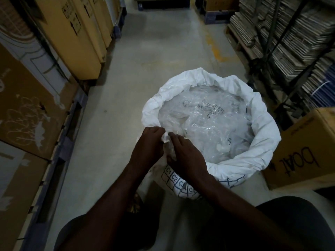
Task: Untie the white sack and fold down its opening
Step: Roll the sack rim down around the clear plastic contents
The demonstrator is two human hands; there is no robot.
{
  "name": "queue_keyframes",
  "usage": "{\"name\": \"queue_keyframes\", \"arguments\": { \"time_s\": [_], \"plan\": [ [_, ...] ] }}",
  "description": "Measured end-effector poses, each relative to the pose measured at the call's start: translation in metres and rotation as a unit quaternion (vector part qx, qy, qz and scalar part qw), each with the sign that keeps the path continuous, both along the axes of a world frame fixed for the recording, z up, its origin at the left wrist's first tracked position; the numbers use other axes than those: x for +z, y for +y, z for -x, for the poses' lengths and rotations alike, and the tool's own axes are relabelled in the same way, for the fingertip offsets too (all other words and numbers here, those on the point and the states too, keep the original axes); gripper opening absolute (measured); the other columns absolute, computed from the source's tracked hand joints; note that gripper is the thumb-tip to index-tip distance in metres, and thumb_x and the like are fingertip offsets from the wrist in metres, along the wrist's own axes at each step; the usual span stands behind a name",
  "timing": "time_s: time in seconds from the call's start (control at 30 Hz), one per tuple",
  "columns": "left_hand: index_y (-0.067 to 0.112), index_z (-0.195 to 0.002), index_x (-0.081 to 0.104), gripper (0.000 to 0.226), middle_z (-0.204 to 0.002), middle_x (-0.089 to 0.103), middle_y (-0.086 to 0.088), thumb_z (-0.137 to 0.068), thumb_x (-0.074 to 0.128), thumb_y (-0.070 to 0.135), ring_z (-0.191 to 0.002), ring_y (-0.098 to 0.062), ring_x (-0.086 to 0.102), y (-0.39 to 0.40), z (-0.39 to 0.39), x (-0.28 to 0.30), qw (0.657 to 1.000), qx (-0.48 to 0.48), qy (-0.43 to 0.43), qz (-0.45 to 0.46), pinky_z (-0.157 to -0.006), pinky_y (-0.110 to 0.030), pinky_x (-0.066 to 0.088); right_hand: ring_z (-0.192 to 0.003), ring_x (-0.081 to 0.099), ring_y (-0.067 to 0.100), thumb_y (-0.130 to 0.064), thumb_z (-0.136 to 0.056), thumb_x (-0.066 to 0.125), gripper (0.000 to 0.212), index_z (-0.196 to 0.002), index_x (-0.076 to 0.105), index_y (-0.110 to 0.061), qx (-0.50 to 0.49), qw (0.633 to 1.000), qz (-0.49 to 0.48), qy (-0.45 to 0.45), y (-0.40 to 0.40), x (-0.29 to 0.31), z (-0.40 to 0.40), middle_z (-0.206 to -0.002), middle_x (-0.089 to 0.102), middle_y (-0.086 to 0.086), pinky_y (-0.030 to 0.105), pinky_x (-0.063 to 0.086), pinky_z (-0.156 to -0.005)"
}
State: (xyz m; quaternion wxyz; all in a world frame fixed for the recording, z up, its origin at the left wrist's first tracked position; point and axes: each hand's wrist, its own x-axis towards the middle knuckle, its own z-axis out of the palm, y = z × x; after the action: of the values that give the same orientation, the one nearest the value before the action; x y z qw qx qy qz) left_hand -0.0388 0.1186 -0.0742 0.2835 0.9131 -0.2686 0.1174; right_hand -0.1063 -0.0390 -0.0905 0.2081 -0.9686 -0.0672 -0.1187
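Sack standing on the aisle floor

The sack [212,127] is sitting on the floor [145,60], what looks like plastic wrap [208,120] lying in it; both hands [148,142] [184,153] are meeting at its near rim, cartons [72,33] standing left, a box [301,151] right.

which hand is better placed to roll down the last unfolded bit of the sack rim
Left, probably. The left hand pinches the bunched near edge of the white sack from outside, where the fold goes. The right hand grips it from the mouth side.
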Motion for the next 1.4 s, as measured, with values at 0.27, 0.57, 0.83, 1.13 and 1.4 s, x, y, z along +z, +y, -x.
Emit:
{"name": "queue_keyframes", "arguments": {
  "time_s": [0.27,0.57,0.83,1.13,1.4],
  "plan": [
    [0.012,-0.153,0.049,0.080,-0.157,0.046,-0.010,-0.081,0.083,0.007,-0.149,-0.029,0.042,0.008,0.028,-0.008,0.989,0.019,0.101,-0.105,-0.109,-0.040,0.052,-0.079,0.058,0.027,-0.006,-0.091,0.046,0.044,-0.131,0.063,-0.010,0.057,0.988,0.097,-0.107,-0.002,-0.015,-0.018,-0.106,0.063,0.007,0.041,0.048,-0.064],
    [0.029,-0.129,0.061,0.053,-0.118,0.059,0.005,-0.084,0.085,0.043,-0.095,-0.026,0.060,0.020,0.022,-0.003,0.966,0.067,0.015,-0.248,-0.054,-0.035,0.050,-0.115,0.058,0.028,-0.001,-0.087,0.053,0.079,-0.163,0.037,-0.012,0.050,0.992,0.082,-0.084,-0.017,-0.033,0.043,-0.151,0.050,0.016,0.041,0.049,-0.091],
    [0.036,-0.153,0.052,0.099,-0.167,0.045,0.010,-0.064,0.091,0.050,-0.144,-0.031,0.046,-0.009,0.054,0.016,0.936,-0.026,0.007,-0.352,-0.103,-0.052,0.030,-0.086,0.058,0.028,-0.002,-0.090,0.047,0.041,-0.129,0.061,-0.007,0.140,0.972,0.109,-0.152,-0.032,-0.017,0.035,-0.114,0.061,0.011,0.040,0.047,-0.066],
    [0.034,-0.113,0.061,0.044,-0.101,0.062,0.011,-0.074,0.079,0.023,-0.098,-0.026,0.055,0.001,0.041,0.006,0.957,0.004,0.011,-0.289,-0.049,-0.031,0.044,-0.139,0.046,0.028,-0.046,-0.082,0.076,0.098,-0.165,0.031,-0.020,0.105,0.994,0.011,0.032,-0.076,-0.004,0.079,-0.158,0.042,0.012,0.044,0.039,-0.108],
    [0.029,-0.156,0.047,0.102,-0.165,0.044,-0.009,-0.062,0.079,0.055,-0.148,-0.038,0.042,-0.023,0.071,0.000,0.926,-0.075,0.031,-0.370,-0.112,-0.060,0.035,-0.088,0.059,0.030,-0.015,-0.085,0.055,0.043,-0.128,0.057,-0.021,0.114,0.985,0.101,0.081,-0.088,-0.008,0.087,-0.105,0.061,0.004,0.039,0.043,-0.063]
  ]
}}
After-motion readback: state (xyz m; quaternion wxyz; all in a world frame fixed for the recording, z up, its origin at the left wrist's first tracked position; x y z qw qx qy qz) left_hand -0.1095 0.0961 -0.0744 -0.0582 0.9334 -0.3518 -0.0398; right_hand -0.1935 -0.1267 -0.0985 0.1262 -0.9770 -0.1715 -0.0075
